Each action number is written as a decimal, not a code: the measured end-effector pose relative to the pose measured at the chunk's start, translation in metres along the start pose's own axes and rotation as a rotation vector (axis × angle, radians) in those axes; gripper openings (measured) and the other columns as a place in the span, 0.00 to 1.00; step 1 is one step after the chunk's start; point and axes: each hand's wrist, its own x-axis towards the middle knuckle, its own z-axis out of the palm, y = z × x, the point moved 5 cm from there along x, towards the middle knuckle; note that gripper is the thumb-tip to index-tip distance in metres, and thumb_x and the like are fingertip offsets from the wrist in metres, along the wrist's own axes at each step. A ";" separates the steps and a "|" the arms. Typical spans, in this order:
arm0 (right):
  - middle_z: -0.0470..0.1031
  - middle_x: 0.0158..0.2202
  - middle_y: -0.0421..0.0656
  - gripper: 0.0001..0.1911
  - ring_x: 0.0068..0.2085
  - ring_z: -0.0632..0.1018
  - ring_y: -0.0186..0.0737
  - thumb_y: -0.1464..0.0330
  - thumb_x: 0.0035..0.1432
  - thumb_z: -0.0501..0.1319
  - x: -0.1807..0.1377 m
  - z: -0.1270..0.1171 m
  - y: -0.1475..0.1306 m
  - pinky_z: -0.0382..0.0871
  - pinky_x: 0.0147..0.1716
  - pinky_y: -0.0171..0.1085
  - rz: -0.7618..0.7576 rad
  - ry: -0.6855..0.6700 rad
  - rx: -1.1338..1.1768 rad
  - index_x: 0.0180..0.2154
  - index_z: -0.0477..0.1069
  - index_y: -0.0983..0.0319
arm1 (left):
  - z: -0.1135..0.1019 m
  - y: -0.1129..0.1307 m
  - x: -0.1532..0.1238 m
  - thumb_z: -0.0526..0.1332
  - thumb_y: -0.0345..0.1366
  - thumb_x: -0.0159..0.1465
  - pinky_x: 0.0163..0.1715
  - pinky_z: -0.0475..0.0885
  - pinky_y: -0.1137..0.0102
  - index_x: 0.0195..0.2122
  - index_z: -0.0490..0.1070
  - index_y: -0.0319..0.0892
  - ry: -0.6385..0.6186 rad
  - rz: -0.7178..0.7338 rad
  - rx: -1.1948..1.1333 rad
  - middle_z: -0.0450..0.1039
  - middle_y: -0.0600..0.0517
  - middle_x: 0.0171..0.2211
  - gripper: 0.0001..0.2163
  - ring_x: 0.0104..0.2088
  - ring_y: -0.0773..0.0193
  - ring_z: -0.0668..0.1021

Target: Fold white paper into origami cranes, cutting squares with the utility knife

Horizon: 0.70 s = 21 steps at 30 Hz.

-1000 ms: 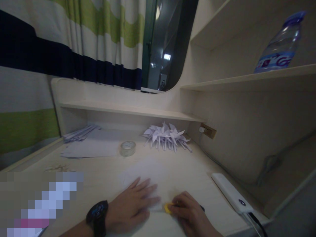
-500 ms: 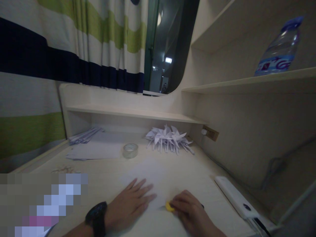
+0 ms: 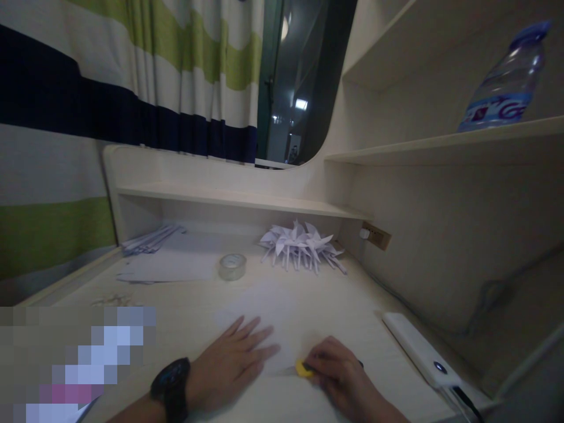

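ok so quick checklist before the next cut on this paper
1. Left hand flat on the sheet of paper, pinning it: ok.
2. Right hand closed around the yellow cutter: ok.
3. Left fingertips clear of the cutter: not ok, they lie close beside it.
4. Blade out and sitting on the sheet: cannot tell, too dim.
5. Tape roll and folded paper pile well back from both hands: ok.
6. Power bank off the sheet, to the right: ok.
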 end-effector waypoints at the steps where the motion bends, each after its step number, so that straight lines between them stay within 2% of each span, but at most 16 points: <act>1: 0.75 0.37 0.46 0.10 0.39 0.72 0.41 0.69 0.62 0.56 0.000 0.000 -0.001 0.67 0.38 0.37 -0.008 0.000 0.009 0.42 0.76 0.58 | 0.001 0.000 0.000 0.43 0.44 0.72 0.61 0.49 0.44 0.63 0.51 0.62 -0.007 -0.005 0.001 0.49 0.57 0.66 0.19 0.65 0.49 0.53; 7: 0.75 0.38 0.46 0.10 0.41 0.73 0.41 0.69 0.61 0.58 -0.004 -0.001 -0.003 0.67 0.39 0.37 -0.015 -0.016 0.027 0.43 0.75 0.58 | 0.001 0.000 0.000 0.43 0.45 0.71 0.61 0.49 0.43 0.63 0.52 0.63 0.010 -0.031 -0.018 0.50 0.58 0.65 0.19 0.65 0.48 0.52; 13: 0.76 0.37 0.46 0.09 0.40 0.73 0.41 0.68 0.62 0.57 -0.007 -0.006 0.000 0.68 0.38 0.38 0.010 -0.023 0.011 0.42 0.76 0.58 | -0.005 -0.001 -0.002 0.50 0.51 0.67 0.61 0.47 0.45 0.65 0.49 0.54 0.044 -0.055 -0.047 0.53 0.50 0.65 0.26 0.64 0.49 0.56; 16: 0.76 0.38 0.46 0.09 0.41 0.73 0.41 0.67 0.62 0.57 -0.009 -0.009 0.002 0.67 0.39 0.38 0.027 -0.036 0.006 0.41 0.76 0.58 | -0.007 -0.001 -0.004 0.53 0.54 0.65 0.61 0.52 0.46 0.65 0.51 0.52 0.033 -0.073 -0.076 0.58 0.48 0.63 0.29 0.62 0.49 0.61; 21: 0.75 0.39 0.45 0.10 0.41 0.73 0.41 0.66 0.63 0.57 -0.014 -0.012 0.008 0.66 0.39 0.38 0.049 -0.038 0.001 0.43 0.75 0.58 | -0.017 0.010 -0.002 0.56 0.49 0.65 0.56 0.63 0.55 0.59 0.61 0.50 0.055 -0.084 -0.138 0.68 0.48 0.56 0.23 0.55 0.52 0.69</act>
